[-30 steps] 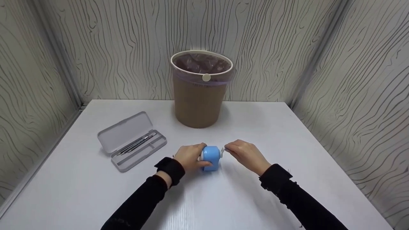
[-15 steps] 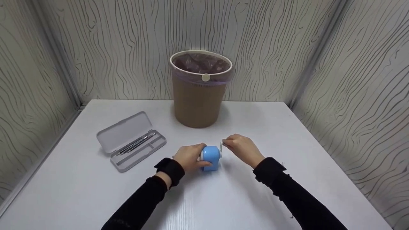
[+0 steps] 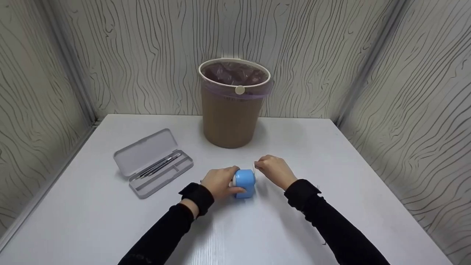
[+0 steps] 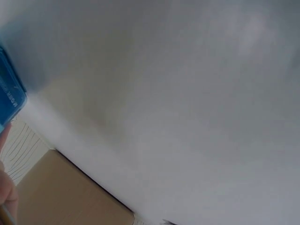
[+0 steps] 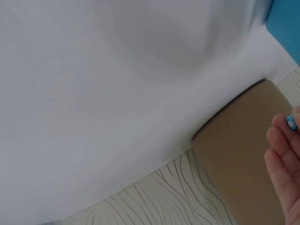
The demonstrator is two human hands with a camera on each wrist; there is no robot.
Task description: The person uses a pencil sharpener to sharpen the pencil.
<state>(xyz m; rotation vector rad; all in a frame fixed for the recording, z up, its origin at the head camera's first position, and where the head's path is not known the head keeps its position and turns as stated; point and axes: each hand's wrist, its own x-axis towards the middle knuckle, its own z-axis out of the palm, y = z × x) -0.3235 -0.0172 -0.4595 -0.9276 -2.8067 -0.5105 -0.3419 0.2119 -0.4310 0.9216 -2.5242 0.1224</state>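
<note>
Compared with one second ago, the right hand (image 3: pixel 275 171) has moved a little toward the left, and the crank handle (image 3: pixel 254 169), which before was leaning to the right, is now almost upright; the left hand (image 3: pixel 220 182) stays at its same place. In the head view, the blue crank sharpener (image 3: pixel 245 183) stands on the white table (image 3: pixel 92 206). The left hand holds it from nine o'clock, with fingers over the top and thumb along the near side. The right hand, at two o'clock of the sharpener, pinches the end of the crank handle. Between nine and ten o'clock lies the opened grey case (image 3: pixel 145 152), with several dark pencils (image 3: pixel 156 168) in its long compartment. At twelve o'clock, well apart, there is the brown bin (image 3: pixel 230 121) with a bag inside it. In the left wrist view, a corner of the sharpener shows near nine o'clock, a fingertip touches it from below, and a thin brownish stick (image 4: pixel 5 215) is cut by the edge at eight o'clock. In the right wrist view, the sharpener enters at two o'clock, and at three o'clock the fingers (image 5: pixel 286 150) hold a small blue knob (image 5: pixel 290 123) with pale centre, the bin being behind them
</note>
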